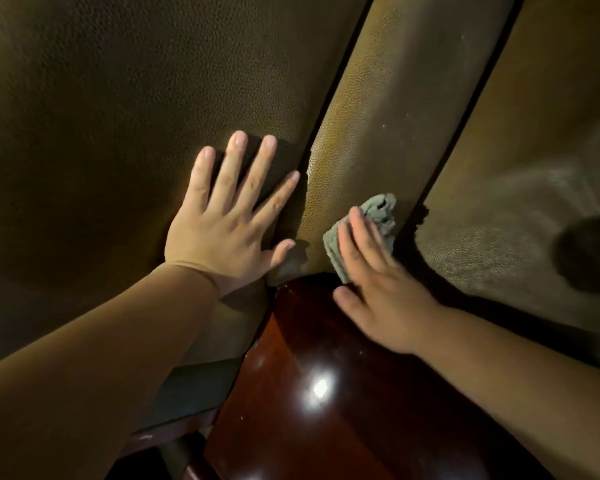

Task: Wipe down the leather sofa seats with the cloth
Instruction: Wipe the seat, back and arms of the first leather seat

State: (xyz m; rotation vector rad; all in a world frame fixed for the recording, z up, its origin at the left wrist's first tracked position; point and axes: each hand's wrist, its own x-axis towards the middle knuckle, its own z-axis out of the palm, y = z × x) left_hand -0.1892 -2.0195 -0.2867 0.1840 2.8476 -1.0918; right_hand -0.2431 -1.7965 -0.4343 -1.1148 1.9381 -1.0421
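Two hands lie on the brown leather sofa (125, 109). The left hand (229, 220) rests flat on the wide cushion, fingers straight and spread. Just to its right, past a dark seam, the right hand (378, 282) presses a grey cloth (378, 216) onto a narrower leather panel (371, 133), fingers laid straight over it, the cloth bunched beyond the fingertips. A glossy dark wooden armrest (326, 393) sits nearest, below both hands.

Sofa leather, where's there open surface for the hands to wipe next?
Open: the broad cushion above and left of the left hand, and the middle leather strip above the cloth. Crowded: the seam where both hands meet above the glossy wooden armrest, right hand pressing the cloth.
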